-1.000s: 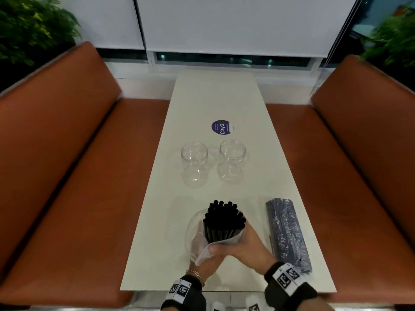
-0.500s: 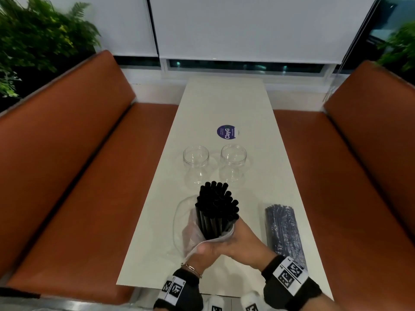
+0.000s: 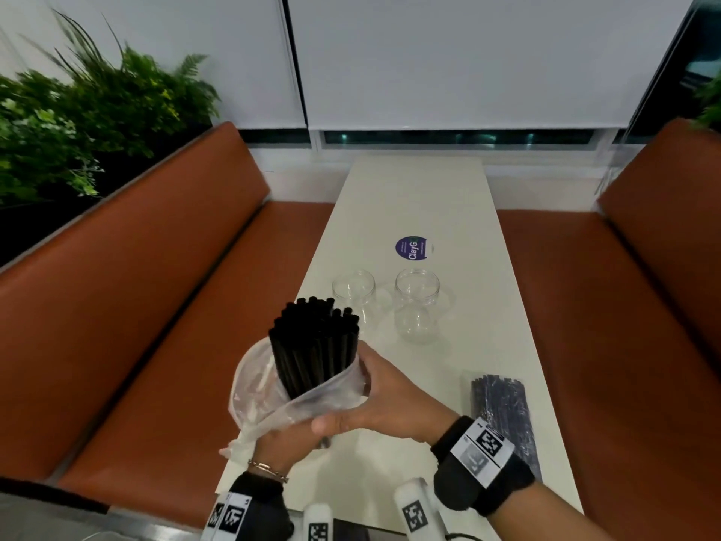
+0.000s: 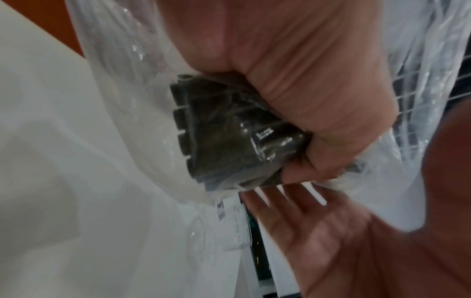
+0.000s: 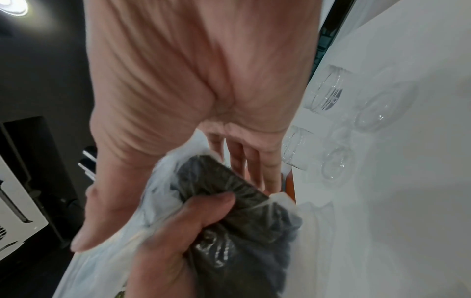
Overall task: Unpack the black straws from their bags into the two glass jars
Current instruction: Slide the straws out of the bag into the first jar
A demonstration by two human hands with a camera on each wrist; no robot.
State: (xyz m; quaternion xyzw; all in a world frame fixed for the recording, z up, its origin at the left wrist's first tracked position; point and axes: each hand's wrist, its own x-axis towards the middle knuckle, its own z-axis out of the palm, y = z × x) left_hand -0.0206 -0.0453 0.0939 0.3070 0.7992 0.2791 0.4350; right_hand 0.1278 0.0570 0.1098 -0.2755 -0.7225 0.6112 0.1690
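A bundle of black straws (image 3: 316, 345) stands upright, its top half sticking out of an opened clear bag (image 3: 253, 392) held above the table's near end. My left hand (image 3: 281, 443) grips the bundle's bottom end through the plastic; the left wrist view shows that hand (image 4: 293, 80) fisted round the straw ends (image 4: 229, 145). My right hand (image 3: 390, 404) holds the bag higher up, thumb in front and fingers behind. Two glass jars (image 3: 353, 294) (image 3: 416, 306) stand open and hold nothing, just beyond the straws. A second, sealed bag of straws (image 3: 503, 415) lies at the table's right.
The long white table (image 3: 413, 197) carries a round purple sticker (image 3: 413, 247) behind the jars. Orange-brown benches (image 3: 117, 326) (image 3: 624, 306) flank it on both sides. Green plants (image 3: 78, 123) stand behind the left bench.
Both hands have lifted the bag and bundle up and slightly left, so the straw tops now overlap the left jar. The view has tilted upward.
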